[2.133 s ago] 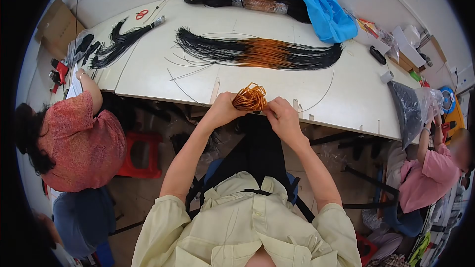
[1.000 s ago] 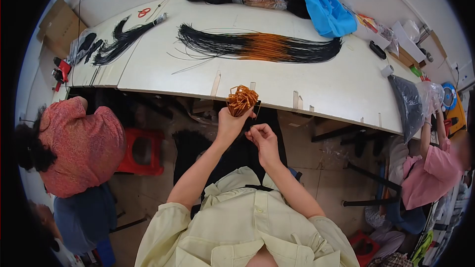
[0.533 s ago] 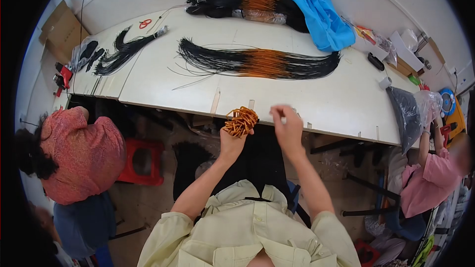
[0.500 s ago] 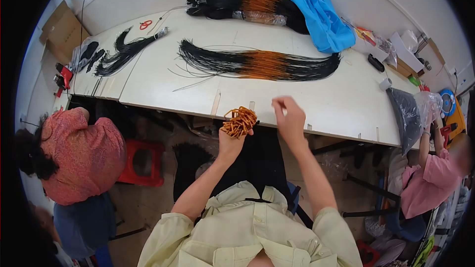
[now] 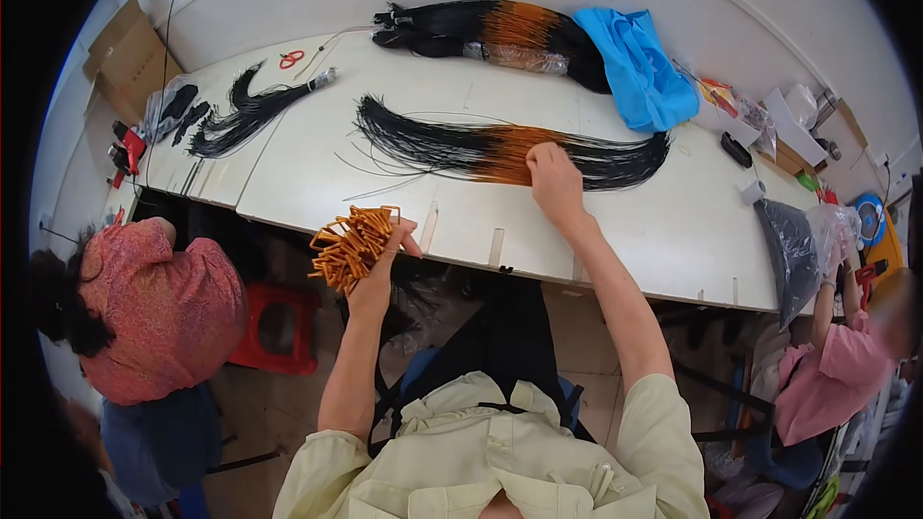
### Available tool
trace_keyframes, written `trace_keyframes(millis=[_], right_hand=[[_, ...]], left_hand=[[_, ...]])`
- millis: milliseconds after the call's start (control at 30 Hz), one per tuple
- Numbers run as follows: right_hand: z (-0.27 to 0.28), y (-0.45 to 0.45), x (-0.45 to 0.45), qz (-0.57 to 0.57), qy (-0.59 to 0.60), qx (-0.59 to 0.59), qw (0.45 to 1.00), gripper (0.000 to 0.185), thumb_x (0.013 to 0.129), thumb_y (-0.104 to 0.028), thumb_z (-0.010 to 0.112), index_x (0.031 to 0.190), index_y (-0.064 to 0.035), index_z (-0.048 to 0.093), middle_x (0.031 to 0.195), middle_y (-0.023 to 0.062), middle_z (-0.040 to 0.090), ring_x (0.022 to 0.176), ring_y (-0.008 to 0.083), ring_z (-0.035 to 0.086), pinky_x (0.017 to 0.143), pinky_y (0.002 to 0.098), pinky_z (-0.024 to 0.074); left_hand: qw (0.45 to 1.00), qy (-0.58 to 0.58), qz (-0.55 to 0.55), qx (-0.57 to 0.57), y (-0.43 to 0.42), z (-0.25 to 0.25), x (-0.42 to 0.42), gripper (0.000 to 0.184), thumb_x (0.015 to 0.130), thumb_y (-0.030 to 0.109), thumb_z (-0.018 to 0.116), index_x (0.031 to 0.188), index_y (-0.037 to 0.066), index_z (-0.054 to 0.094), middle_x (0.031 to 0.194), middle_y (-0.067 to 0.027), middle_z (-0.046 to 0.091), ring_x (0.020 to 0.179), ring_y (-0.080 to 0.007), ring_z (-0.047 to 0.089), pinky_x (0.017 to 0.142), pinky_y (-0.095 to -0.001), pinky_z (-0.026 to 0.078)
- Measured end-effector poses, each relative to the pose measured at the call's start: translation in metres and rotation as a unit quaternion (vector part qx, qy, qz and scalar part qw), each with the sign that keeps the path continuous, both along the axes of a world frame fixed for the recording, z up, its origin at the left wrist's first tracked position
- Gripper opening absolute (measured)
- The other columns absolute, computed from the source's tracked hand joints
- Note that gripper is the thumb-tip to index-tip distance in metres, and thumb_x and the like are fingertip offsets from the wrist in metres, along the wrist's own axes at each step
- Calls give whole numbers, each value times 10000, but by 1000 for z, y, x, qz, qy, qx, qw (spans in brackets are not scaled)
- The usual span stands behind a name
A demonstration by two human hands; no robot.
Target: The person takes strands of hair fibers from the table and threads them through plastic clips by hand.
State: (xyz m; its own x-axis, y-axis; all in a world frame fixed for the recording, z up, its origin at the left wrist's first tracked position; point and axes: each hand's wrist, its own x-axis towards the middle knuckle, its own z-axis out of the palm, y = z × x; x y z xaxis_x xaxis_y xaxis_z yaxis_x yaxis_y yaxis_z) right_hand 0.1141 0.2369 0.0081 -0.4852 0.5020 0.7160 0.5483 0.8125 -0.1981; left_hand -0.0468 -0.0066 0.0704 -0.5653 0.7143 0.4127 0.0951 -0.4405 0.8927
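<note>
My left hand [image 5: 373, 281], by the table's front edge, is closed round a bunch of bent orange wires [image 5: 351, 242], their loops and ends fanning out above the fist. A long bundle of thin wires [image 5: 442, 142], black at both ends and orange in the middle, lies across the table. My right hand [image 5: 558, 185] is over the right part of its orange section, fingers pinched together at the wires. Whatever is between those fingertips is too small to make out.
A thicker black and orange wire bundle [image 5: 433, 27] lies at the back beside a blue cloth [image 5: 635, 67]. Red scissors [image 5: 291, 60] and a short black bundle [image 5: 252, 115] lie left. People sit at the left [image 5: 163, 308] and right [image 5: 836, 365].
My left hand has moved left with the orange wires, which now spread wider. My right hand has reached forward from the table's front edge onto the long wire bundle, its fingers now pinched.
</note>
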Motion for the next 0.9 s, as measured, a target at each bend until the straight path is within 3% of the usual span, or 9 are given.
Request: trace_keyframes(millis=[100, 200, 267, 333, 400, 500, 600, 667, 900], right_hand=[[52, 1, 4, -3, 35, 34, 999, 75, 834, -33, 595, 900, -68, 584, 849, 20, 612, 715, 217, 579, 621, 309, 458], [129, -2, 11, 7, 105, 212, 972, 120, 839, -18, 587, 922, -104, 604, 768, 23, 581, 632, 198, 517, 569, 308, 433], [180, -27, 19, -8, 145, 228, 963, 133, 841, -13, 586, 924, -112, 620, 766, 27, 595, 633, 199, 521, 563, 311, 431], [197, -61, 26, 72, 182, -29, 980, 107, 844, -28, 595, 895, -108, 647, 765, 31, 631, 642, 204, 539, 594, 321, 445], [154, -76, 25, 123, -65, -177, 974, 94, 836, -16, 613, 906, -63, 654, 783, 25, 654, 665, 157, 556, 602, 261, 440], [81, -85, 40, 193, -81, -313, 927, 114, 818, 19, 615, 912, -30, 657, 772, 35, 649, 666, 123, 550, 610, 238, 443], [63, -91, 45, 179, -26, -414, 892, 115, 818, 20, 627, 921, -19, 657, 773, 40, 650, 673, 121, 557, 622, 231, 451], [54, -94, 50, 155, 33, -499, 852, 118, 817, 22, 639, 930, -9, 656, 775, 44, 651, 679, 118, 564, 635, 225, 459], [41, -91, 51, 143, 38, -541, 828, 121, 825, 23, 647, 945, 12, 656, 788, 58, 655, 687, 125, 574, 650, 224, 467]], left_hand=[[998, -56, -11, -12, -7, -2, -7, 93, 944, 92, 603, 988, 14, 627, 756, -62, 632, 684, -132, 588, 677, -201, 461], [993, -109, -22, -26, -13, -3, -10, 137, 946, 131, 619, 1023, 18, 625, 786, -63, 649, 710, -134, 609, 697, -208, 479], [996, 4, 54, -66, -18, -1, -6, 157, 938, 138, 633, 1035, 15, 627, 827, -52, 664, 736, -132, 628, 709, -206, 490], [979, 120, 128, -102, -21, 2, -2, 177, 930, 144, 647, 1048, 13, 629, 869, -42, 679, 761, -130, 646, 720, -205, 501], [985, 110, 97, -90, -19, 4, -2, 184, 911, 131, 664, 1040, 4, 632, 902, -46, 688, 788, -131, 658, 711, -207, 507], [995, 75, 9, -58, -11, 7, -1, 212, 852, 91, 714, 1016, -24, 642, 1003, -59, 715, 867, -134, 695, 684, -215, 526], [980, 147, 64, -114, 5, 20, 0, 241, 753, 39, 780, 946, -46, 664, 888, -48, 722, 764, -148, 686, 655, -223, 517], [974, 75, -81, -199, 25, 16, -6, 181, 721, 15, 771, 855, -64, 679, 767, -55, 707, 638, -161, 640, 602, -242, 497], [910, 246, -132, -306, 71, -16, 18, 218, 733, 72, 761, 805, -110, 665, 668, -98, 658, 537, -152, 537, 546, -269, 464]])
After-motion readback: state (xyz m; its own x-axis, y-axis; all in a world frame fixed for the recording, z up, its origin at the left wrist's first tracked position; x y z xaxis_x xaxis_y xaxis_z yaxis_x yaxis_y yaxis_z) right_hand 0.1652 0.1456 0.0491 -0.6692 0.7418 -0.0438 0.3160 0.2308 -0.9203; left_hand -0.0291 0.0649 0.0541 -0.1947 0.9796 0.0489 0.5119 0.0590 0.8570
